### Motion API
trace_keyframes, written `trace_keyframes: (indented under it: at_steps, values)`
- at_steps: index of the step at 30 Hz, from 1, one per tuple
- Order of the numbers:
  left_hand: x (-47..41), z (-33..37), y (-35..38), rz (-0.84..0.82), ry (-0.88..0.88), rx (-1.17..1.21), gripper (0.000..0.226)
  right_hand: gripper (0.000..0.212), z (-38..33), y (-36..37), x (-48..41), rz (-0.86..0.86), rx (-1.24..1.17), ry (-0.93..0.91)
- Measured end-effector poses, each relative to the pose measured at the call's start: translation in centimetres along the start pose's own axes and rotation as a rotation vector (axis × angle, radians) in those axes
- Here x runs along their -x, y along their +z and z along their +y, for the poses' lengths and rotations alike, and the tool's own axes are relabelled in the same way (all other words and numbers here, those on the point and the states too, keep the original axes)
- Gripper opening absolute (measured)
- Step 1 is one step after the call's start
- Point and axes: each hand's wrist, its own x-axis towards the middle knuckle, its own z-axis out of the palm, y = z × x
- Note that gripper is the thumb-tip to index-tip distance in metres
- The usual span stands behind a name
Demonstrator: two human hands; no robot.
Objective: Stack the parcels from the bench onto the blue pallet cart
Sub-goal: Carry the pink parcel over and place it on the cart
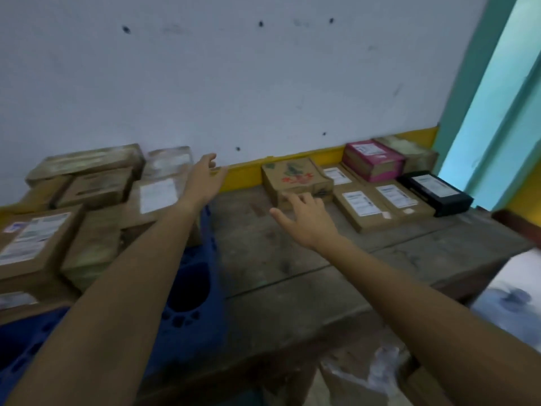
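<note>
Both arms reach forward over a worn wooden table [292,259]. The left hand [205,177] is held up with fingers spread and holds nothing, near the yellow strip [243,177] at the foot of the pale wall [263,83]. The right hand [307,221] is also spread and empty, its fingertips [301,197] at the near edge of a printed brown carton [295,178]; whether they touch it cannot be told.

That carton bears red and green markings on its lid and lies flat at the back of the table. To its right, seven more parcels show: three flat brown boxes with white labels [360,209], a pink box [373,161] resting on top of them, a black box [436,191] at the far right, and a pale brown box [409,150] behind the pink one, partly hidden.

On the left, the blue pallet cart [187,303] carries a stack of brown parcels [87,194], roughly nine, several with white labels; blur makes the count uncertain.
</note>
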Motion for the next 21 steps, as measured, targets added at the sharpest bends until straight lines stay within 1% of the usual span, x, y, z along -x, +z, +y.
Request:
trace_keyframes:
  at_steps: [6,12,17,21]
  values:
    - [-3.3,6.0,11.4,-0.120,0.032,-0.049,0.054,0.061,11.4,-5.1,-2.6,0.074,-0.006,0.166]
    - [-7.8,9.9,21.3,-0.229,0.087,-0.085,0.054,0.063,20.2,-7.5,-6.8,0.118,-0.053,0.331]
    - [-14.1,11.6,29.3,-0.325,0.112,-0.042,0.056,0.063,27.1,-8.1,-12.1,0.145,-0.108,0.438]
    - [-20.6,11.5,36.1,-0.369,0.099,-0.047,0.058,0.065,31.8,-7.5,-17.5,0.155,-0.222,0.509]
